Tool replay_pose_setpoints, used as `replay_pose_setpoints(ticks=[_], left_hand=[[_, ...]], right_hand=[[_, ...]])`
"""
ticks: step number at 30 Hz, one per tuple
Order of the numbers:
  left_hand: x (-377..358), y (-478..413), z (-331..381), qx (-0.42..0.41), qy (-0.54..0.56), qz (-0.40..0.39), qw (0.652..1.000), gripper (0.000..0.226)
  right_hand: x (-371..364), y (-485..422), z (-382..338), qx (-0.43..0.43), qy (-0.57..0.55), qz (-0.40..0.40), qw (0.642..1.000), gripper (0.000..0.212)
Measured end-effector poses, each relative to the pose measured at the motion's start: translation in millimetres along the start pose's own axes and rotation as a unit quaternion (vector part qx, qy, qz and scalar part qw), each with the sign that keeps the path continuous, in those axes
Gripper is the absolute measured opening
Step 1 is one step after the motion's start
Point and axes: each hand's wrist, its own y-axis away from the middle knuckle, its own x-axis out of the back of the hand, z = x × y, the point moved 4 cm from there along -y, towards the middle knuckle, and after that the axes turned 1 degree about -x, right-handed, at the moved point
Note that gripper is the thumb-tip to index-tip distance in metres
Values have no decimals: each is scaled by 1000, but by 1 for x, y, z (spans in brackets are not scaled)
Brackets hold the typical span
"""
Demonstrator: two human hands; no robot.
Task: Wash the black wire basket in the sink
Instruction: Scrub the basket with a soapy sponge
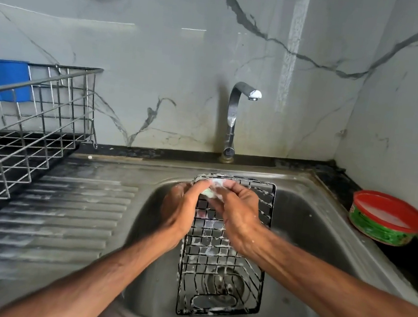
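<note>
Black wire basket [221,273], sudsy and upright in the sink [313,226], is mid-scrub: left hand [182,208] grips its top corner, right hand [238,210] pinches a soapy sponge [211,189] there, so rinsing under the tap [235,116], not running, probably comes next.

Matt black coated wire in the basket [224,254], flecked with suds, against dull brushed steel of the sink [313,226]. Glossy chrome on the faucet [233,113], bright metal wire in the dish rack [33,117], shiny plastic for the tub [380,228].
</note>
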Motion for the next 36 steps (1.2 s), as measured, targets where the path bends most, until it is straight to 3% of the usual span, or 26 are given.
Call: replay_pose_setpoints(ticks=[5,14,17,21,25,30,33,36], left_hand=[[5,-7,-4,19,5,8,1000,48],[31,-13,-7,13,-84,50,995,87],[31,-8,-2,9,-70,56,996,73],[29,0,11,-10,-48,76,996,83],[25,2,17,-15,-16,71,997,52],[27,1,20,3,18,74,997,82],[28,-1,17,1,37,68,997,81],[29,-4,13,13,39,69,997,62]], right_hand=[[5,3,-5,-40,-56,23,997,18],[4,-1,-8,-23,-5,-2,1000,24],[7,-6,-14,-19,40,10,999,27],[10,-8,-27,-18,59,-18,998,15],[15,1,-42,-9,126,-54,990,22],[42,14,-78,30,214,-26,976,31],[65,25,-109,127,315,1,941,28],[90,36,-144,233,415,44,878,25]])
